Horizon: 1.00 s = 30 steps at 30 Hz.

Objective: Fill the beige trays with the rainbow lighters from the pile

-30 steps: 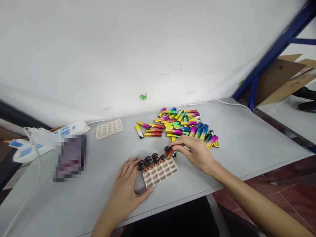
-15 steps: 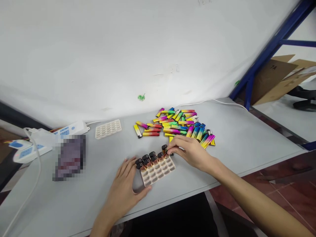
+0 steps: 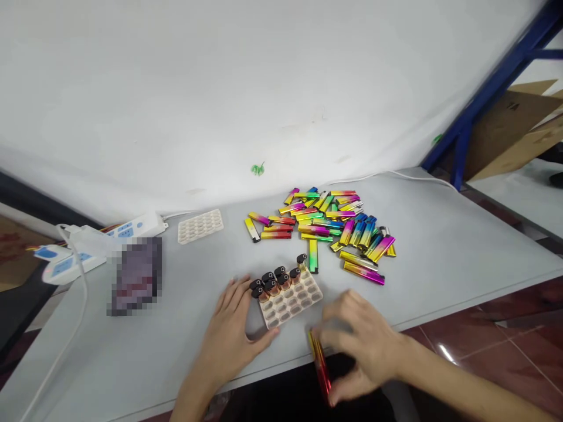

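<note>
A cream plastic tray (image 3: pixel 294 303) with rows of oval slots lies on the table, tilted slightly in view. Several black-topped lighters (image 3: pixel 271 286) stand upright in its back rows, toward the left and the far corner. My left hand (image 3: pixel 231 331) braces the tray's left end, fingertips by the lighters at the back and thumb at the front corner. At the table's front edge, my right hand (image 3: pixel 363 343), smeared by motion, has hold of a red-and-gold lighter (image 3: pixel 320 366). The thumb is at its red lower end and the fingers are near its gold upper end.
A heap of shiny multicoloured lighters (image 3: pixel 328 217) lies behind the tray. A green-yellow lighter (image 3: pixel 313 255) is close to its far edge. Another slotted tray (image 3: pixel 201 226) lies back left, near a blurred-out item (image 3: pixel 135 275), a power strip (image 3: pixel 132 230) and a white cable (image 3: pixel 83 316).
My right hand has moved from the tray's far right corner to the table's front edge, where it now shows a red-and-gold lighter. My left hand stays at the tray. The view has shifted slightly.
</note>
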Each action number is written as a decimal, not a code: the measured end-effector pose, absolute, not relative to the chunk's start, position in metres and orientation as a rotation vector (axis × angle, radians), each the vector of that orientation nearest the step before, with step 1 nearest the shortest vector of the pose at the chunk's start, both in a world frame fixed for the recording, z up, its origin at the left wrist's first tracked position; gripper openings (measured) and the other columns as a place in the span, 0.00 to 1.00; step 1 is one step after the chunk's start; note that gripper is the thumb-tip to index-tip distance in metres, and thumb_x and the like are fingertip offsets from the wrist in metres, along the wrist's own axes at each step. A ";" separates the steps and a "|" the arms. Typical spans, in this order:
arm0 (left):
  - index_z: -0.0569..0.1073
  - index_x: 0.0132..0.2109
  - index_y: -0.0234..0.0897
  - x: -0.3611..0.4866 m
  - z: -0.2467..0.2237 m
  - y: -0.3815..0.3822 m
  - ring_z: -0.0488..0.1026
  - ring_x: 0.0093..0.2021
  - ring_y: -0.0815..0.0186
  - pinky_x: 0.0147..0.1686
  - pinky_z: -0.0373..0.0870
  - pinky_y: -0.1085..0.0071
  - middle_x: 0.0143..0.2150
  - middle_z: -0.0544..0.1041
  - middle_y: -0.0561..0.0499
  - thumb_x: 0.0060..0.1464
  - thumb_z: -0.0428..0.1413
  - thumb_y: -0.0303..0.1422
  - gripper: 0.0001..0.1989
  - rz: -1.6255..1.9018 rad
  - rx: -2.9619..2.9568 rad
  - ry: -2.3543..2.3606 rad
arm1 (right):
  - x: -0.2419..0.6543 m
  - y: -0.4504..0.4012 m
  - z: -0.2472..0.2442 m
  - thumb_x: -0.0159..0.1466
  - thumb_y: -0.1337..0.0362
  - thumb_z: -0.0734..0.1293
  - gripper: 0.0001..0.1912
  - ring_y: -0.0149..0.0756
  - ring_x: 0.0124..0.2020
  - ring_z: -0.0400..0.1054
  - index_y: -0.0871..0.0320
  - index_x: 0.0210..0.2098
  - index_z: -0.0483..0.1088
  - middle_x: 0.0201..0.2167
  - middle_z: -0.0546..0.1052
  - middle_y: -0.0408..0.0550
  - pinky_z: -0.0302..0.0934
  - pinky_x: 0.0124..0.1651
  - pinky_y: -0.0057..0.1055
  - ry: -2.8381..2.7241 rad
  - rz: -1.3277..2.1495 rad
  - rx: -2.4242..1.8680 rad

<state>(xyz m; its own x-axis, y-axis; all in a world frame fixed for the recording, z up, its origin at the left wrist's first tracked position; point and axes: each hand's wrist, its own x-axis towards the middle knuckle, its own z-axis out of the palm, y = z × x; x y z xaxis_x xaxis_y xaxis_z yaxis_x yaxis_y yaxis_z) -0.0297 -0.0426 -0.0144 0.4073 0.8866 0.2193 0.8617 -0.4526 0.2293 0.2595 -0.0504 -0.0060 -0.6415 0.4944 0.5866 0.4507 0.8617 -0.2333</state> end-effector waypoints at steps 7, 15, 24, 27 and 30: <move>0.63 0.63 0.39 -0.030 -0.012 -0.043 0.60 0.69 0.46 0.67 0.59 0.46 0.65 0.68 0.42 0.55 0.59 0.49 0.34 0.478 2.560 1.589 | 0.249 -0.124 -0.129 0.65 0.52 0.68 0.13 0.41 0.51 0.73 0.47 0.46 0.73 0.53 0.79 0.41 0.70 0.45 0.36 -2.787 0.356 -0.508; 0.64 0.62 0.39 -0.029 -0.014 -0.042 0.59 0.69 0.47 0.67 0.58 0.47 0.65 0.68 0.42 0.55 0.59 0.51 0.33 0.484 2.544 1.589 | 0.239 -0.137 -0.178 0.63 0.70 0.64 0.12 0.41 0.44 0.75 0.54 0.45 0.70 0.50 0.78 0.48 0.71 0.31 0.30 -2.881 0.612 -0.826; 0.64 0.60 0.36 -0.030 -0.015 -0.042 0.60 0.69 0.47 0.67 0.58 0.48 0.65 0.68 0.39 0.56 0.57 0.53 0.33 0.465 2.579 1.591 | 0.247 -0.141 -0.086 0.63 0.72 0.66 0.16 0.33 0.44 0.74 0.50 0.49 0.72 0.50 0.74 0.48 0.70 0.46 0.28 -2.389 1.314 -0.931; 0.65 0.59 0.36 -0.030 -0.016 -0.042 0.60 0.68 0.47 0.67 0.59 0.48 0.65 0.68 0.39 0.55 0.57 0.53 0.32 0.473 2.569 1.593 | 0.248 -0.129 -0.030 0.60 0.65 0.74 0.17 0.32 0.40 0.73 0.52 0.48 0.72 0.44 0.75 0.47 0.69 0.42 0.26 -1.923 1.570 -0.954; 0.65 0.59 0.36 -0.030 -0.018 -0.041 0.60 0.68 0.46 0.67 0.59 0.47 0.65 0.69 0.39 0.55 0.58 0.53 0.33 0.509 2.554 1.590 | 0.255 -0.101 0.015 0.54 0.63 0.79 0.18 0.31 0.35 0.72 0.52 0.40 0.72 0.36 0.75 0.42 0.69 0.40 0.27 -1.530 1.620 -0.984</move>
<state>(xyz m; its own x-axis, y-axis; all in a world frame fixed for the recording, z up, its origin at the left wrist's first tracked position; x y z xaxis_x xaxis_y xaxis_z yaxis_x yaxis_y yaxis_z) -0.0302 -0.0414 -0.0180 0.4025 0.8857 0.2316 0.8554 -0.4539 0.2495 0.2547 -0.1010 0.0147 -0.4738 0.8782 -0.0657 0.0151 -0.0665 -0.9977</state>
